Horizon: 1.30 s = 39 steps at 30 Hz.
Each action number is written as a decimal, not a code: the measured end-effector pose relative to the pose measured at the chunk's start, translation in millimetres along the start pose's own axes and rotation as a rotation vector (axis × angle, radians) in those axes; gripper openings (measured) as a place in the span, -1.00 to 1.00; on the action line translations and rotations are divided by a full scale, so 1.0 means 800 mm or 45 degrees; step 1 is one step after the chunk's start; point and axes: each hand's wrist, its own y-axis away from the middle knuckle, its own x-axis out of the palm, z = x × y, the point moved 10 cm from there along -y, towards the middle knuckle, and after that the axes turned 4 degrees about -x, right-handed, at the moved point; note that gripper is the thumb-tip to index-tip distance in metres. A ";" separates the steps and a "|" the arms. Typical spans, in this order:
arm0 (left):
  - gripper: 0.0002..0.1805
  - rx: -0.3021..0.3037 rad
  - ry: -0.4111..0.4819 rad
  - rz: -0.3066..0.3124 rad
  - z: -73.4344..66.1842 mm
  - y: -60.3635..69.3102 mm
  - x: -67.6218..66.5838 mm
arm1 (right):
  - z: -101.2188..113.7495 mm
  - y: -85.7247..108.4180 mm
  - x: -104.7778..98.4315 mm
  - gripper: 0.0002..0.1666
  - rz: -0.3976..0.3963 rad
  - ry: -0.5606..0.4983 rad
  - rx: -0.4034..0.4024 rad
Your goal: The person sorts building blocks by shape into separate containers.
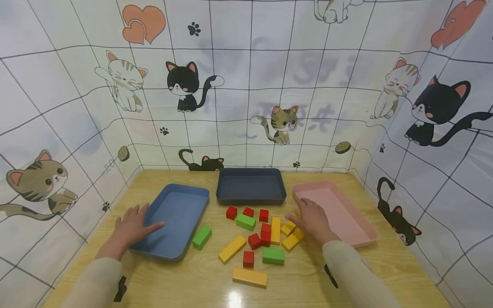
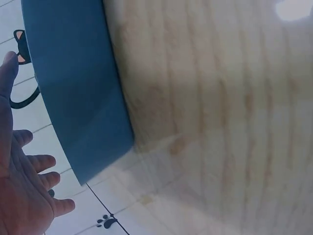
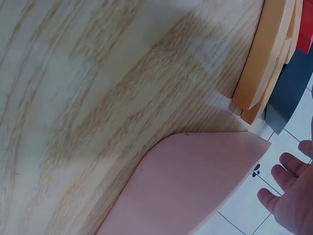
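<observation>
left hand (image 1: pixel 132 226) and right hand (image 1: pixel 313 220) are relaxed and empty; a yellow block (image 1: pixel 292 240) lies just left of the right, nearer hand, long axis slanting away rightward.

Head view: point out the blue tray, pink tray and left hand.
Blue tray (image 1: pixel 176 220), head view, on its bare floor.
Pink tray (image 1: pixel 340 211), head view, on its bare floor.
Left hand (image 1: pixel 132 228), head view, back of hand.

Blocks (image 1: pixel 254 241) lay scattered on a bench (image 1: pixel 173 282), with one tray (image 1: pixel 250 188) just behind them, a second tray (image 1: pixel 175 220) to their left, a third tray (image 1: pixel 339 207) to their right and a backdrop (image 1: pixel 235 128) farther behind them.
</observation>
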 end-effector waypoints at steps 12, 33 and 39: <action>0.16 0.053 -0.032 -0.013 0.015 0.019 -0.001 | 0.009 0.012 0.001 0.07 0.005 -0.019 -0.122; 0.12 0.116 0.054 0.096 0.028 0.030 0.006 | 0.074 0.050 0.006 -0.17 0.042 -0.305 -0.263; 0.11 0.147 0.073 0.097 0.027 0.033 0.008 | 0.099 0.066 0.011 -0.19 0.130 -0.456 -0.272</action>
